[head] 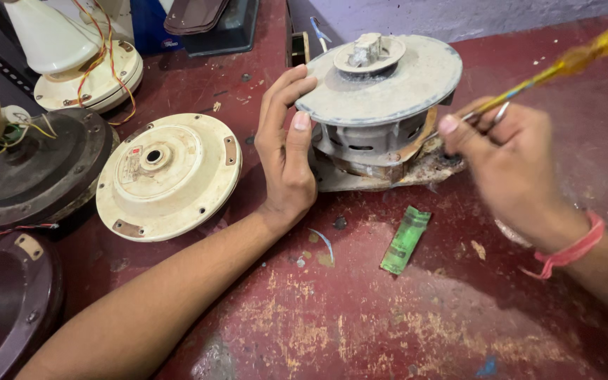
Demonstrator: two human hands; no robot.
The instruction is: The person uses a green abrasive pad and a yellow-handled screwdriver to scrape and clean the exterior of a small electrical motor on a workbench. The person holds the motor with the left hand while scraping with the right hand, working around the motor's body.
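A dusty grey motor [381, 105] with a wide round pulley on top stands on the worn red table [360, 309]. My left hand [284, 148] rests flat against the motor's left side, fingers on the pulley's rim. My right hand [508, 165] holds a screwdriver [564, 67] with a yellow see-through handle; its tip points into the motor's right side, near the rusty base plate.
A cream round fan housing [169, 176] lies left of my left hand. A dark fan motor [33, 169] with loose wires, another cream one [86, 67] and a maroon cover [5, 302] crowd the left edge. A green wrapper [404, 239] lies in front of the motor.
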